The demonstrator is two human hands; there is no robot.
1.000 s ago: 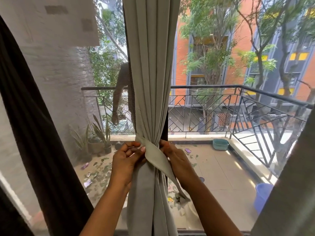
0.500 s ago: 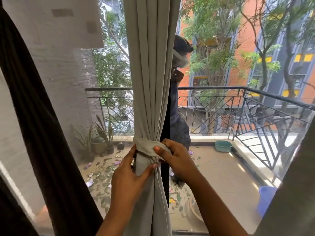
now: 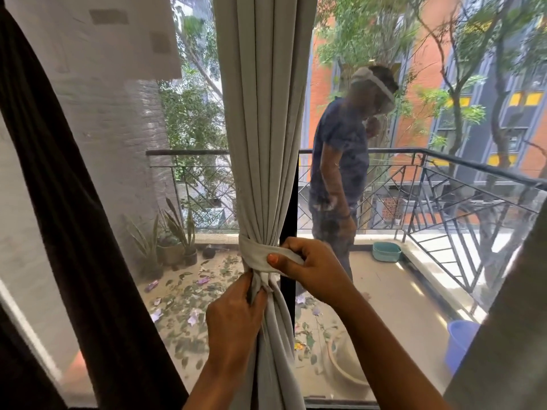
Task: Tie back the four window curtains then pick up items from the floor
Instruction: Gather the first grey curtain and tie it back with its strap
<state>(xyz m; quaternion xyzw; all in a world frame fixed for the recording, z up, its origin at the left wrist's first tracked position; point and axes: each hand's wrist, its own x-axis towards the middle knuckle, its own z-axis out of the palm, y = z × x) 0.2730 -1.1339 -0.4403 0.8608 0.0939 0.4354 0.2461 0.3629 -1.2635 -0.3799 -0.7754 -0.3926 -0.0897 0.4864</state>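
Hands come first, close to the camera. The left hand (image 3: 233, 324) is curled around a bunch of grey cloth just under the tie band (image 3: 256, 257), and its fingers squeeze that cloth tight. It is hard to tell if that cloth is the end of the band or part of the curtain. The right hand (image 3: 315, 272) is a bit higher, on the right side of the band. Its thumb and fingers pinch the band there.

The band goes around the grey curtain (image 3: 260, 128) and pulls it into a thin bunch in the middle of the window. Above the band the curtain hangs in straight folds. Below it the cloth falls down between the two arms. A dark curtain (image 3: 68, 232) hangs on the left side.

Behind the glass is a balcony. Leaves (image 3: 180, 309) lie all over its floor. A white pot (image 3: 340, 365) sits close to the glass, and a blue bucket (image 3: 460, 341) stands on the right. Potted plants (image 3: 174, 247) stand in the far left corner. A teal bowl (image 3: 386, 251) sits by the low wall. A person in a dark shirt (image 3: 340, 161) stands near the black railing (image 3: 461, 170). Past the railing are trees (image 3: 370, 34) and an orange building (image 3: 321, 87).
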